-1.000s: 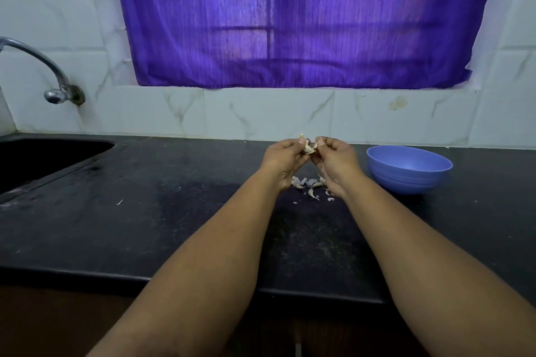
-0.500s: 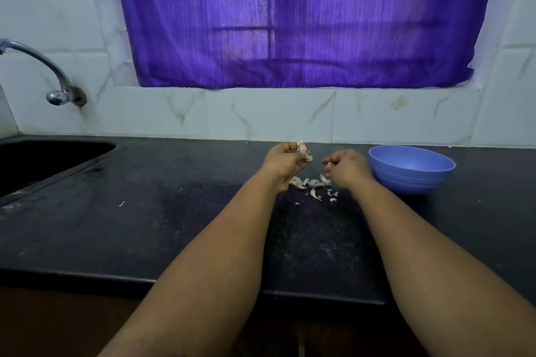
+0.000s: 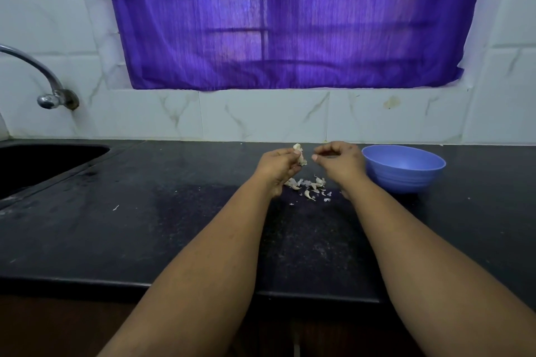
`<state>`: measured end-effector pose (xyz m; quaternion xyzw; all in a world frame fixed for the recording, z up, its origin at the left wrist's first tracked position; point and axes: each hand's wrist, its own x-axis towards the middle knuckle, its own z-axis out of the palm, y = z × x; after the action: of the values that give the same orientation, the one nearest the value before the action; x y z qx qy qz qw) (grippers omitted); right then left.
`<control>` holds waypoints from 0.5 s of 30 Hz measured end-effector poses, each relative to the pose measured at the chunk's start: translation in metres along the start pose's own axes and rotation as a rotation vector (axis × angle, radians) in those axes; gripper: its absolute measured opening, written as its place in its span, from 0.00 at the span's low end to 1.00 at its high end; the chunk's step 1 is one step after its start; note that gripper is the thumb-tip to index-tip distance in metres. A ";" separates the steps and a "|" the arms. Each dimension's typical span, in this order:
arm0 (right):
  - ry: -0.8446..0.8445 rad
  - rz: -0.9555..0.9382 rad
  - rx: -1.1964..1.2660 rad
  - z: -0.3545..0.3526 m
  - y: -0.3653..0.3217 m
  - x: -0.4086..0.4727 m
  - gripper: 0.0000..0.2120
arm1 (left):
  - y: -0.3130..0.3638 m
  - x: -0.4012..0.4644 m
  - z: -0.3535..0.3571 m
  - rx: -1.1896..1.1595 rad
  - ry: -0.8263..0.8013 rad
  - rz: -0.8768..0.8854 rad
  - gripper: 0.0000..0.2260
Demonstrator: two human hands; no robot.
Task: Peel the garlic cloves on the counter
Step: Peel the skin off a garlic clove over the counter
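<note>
While scanning from the left, we note one dark sink [image 3: 43,165] under one curved metal tap [image 3: 43,78], set in a speckled black counter [image 3: 145,240]. Our left hand [image 3: 277,166] pinches one papery garlic clove [image 3: 300,155] above it. Below lies a scatter of garlic pieces and skins [image 3: 309,187], too small to count. Our right hand [image 3: 339,161] is curled; what it holds, we cannot tell. One round blue bowl [image 3: 406,180]; contents unseen.

Both forearms were bare to the frame edge, no sleeves; left hand [image 3: 278,166] and right hand [image 3: 340,161] ungloved.
</note>
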<state>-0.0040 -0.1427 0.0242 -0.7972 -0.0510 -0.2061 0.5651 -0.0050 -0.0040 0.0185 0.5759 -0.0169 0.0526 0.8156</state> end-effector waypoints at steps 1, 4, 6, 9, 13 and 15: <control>-0.030 -0.017 0.076 0.002 -0.002 -0.002 0.07 | 0.000 0.000 0.000 0.001 -0.001 0.001 0.03; -0.169 -0.043 0.154 0.007 -0.008 -0.010 0.05 | 0.000 -0.002 0.001 0.026 -0.033 0.008 0.04; -0.188 -0.022 0.152 0.009 -0.006 -0.009 0.05 | -0.001 -0.003 0.001 0.021 -0.050 -0.001 0.05; -0.170 0.070 0.212 0.007 -0.002 -0.007 0.05 | 0.000 -0.007 0.002 -0.014 -0.077 0.001 0.07; -0.158 0.125 0.224 0.002 -0.005 -0.011 0.06 | 0.000 -0.011 0.001 -0.071 -0.085 0.028 0.06; -0.134 0.136 0.216 0.000 -0.005 -0.012 0.06 | -0.002 -0.014 -0.001 -0.006 -0.075 0.035 0.04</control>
<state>-0.0163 -0.1392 0.0237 -0.7453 -0.0562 -0.1068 0.6557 -0.0187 -0.0050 0.0153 0.5748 -0.0577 0.0453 0.8150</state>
